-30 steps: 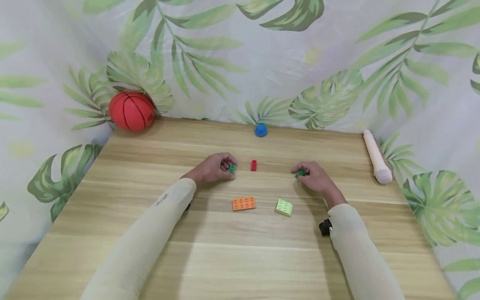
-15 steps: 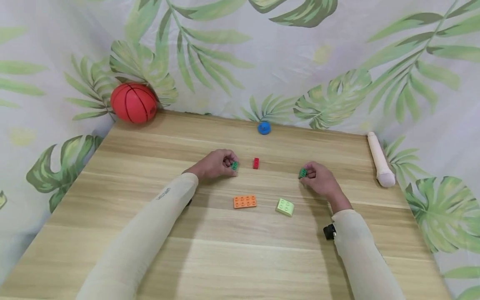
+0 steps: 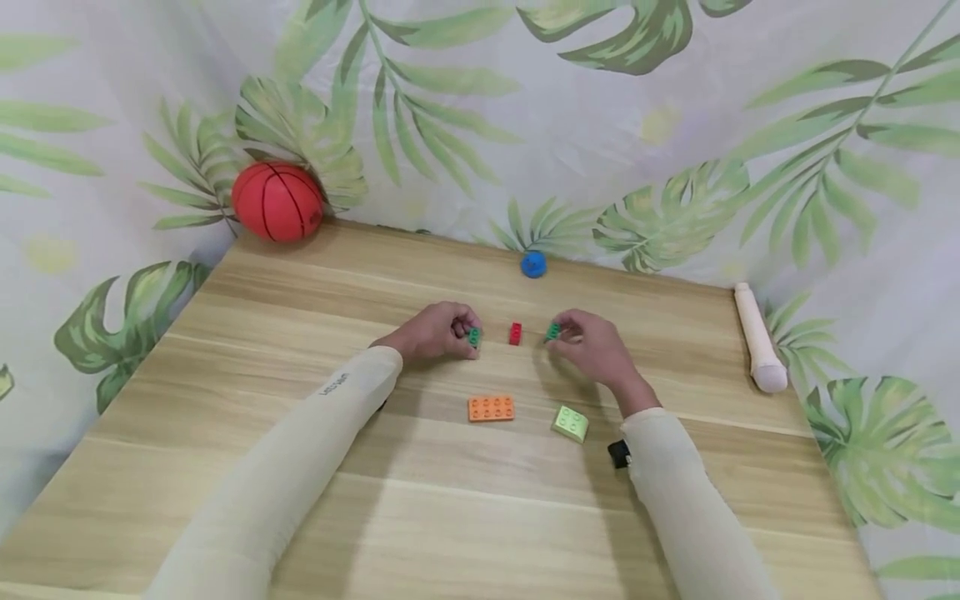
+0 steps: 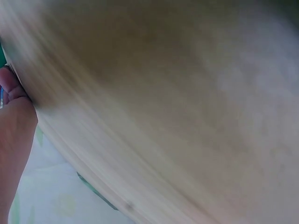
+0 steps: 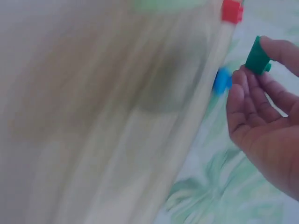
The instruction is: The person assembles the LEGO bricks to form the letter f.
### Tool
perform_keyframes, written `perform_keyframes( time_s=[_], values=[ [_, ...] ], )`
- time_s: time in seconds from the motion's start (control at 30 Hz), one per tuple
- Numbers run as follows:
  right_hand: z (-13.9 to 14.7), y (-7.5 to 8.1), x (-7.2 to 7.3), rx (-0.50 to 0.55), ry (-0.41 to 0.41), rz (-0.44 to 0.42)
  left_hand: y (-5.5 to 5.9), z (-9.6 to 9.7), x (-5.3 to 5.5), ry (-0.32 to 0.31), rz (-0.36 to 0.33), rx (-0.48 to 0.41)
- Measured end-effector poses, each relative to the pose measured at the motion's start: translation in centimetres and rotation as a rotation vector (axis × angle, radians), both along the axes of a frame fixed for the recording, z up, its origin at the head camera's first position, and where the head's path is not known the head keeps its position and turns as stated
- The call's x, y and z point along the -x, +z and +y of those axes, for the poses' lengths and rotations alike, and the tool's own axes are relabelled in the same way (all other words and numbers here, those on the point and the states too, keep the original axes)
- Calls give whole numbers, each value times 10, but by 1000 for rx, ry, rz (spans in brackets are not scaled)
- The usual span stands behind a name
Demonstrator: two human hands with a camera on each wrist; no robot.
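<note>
In the head view my left hand [image 3: 441, 331] pinches a green toy brick [image 3: 474, 337] between thumb and fingers, left of a small red brick [image 3: 515, 334]. On the red brick's other side, my right hand [image 3: 592, 346] pinches a second green brick [image 3: 552, 332]. The right wrist view shows that green brick [image 5: 258, 57] between thumb and fingertips, raised off the table. An orange brick [image 3: 491, 408] with studs lies nearer me, beside a light green brick [image 3: 570, 423] with a curved side. Only part of the left hand [image 4: 10, 88] enters the left wrist view.
A red ball [image 3: 277, 202] sits at the table's back left corner. By the back edge is a round blue object [image 3: 533, 264]. A pale pink microphone-shaped object [image 3: 759, 337] lies along the right edge. Leaf-printed cloth [image 3: 465, 125] hangs behind the wooden table [image 3: 480, 508].
My right hand has carried its green brick leftward, close to the red brick. The left hand keeps its green brick in about the same place. The head view has shifted slightly.
</note>
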State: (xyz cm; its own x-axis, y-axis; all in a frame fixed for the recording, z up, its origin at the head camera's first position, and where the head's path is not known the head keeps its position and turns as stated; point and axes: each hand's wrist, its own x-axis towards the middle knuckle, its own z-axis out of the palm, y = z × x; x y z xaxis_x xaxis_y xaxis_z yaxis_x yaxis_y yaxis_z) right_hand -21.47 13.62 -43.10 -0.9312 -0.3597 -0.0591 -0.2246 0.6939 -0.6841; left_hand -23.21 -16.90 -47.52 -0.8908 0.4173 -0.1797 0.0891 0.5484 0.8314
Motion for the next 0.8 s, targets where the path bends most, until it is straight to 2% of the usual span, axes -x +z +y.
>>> perform_keyframes(
  time_s=[0.2,0.4,0.57,0.8],
  values=[
    [-51,2,4,32,141,13,-4,-1,-1,-15,-12,-22],
    [-78,-7,5,-10,206,-5,2,4,-3,-19,10,-16],
    [-86,-14,4,-2,227,-6,5,2,-2,-15,23,-7],
    [-94,-15,5,23,181,25,2,-2,-1,4,14,-17]
  ],
)
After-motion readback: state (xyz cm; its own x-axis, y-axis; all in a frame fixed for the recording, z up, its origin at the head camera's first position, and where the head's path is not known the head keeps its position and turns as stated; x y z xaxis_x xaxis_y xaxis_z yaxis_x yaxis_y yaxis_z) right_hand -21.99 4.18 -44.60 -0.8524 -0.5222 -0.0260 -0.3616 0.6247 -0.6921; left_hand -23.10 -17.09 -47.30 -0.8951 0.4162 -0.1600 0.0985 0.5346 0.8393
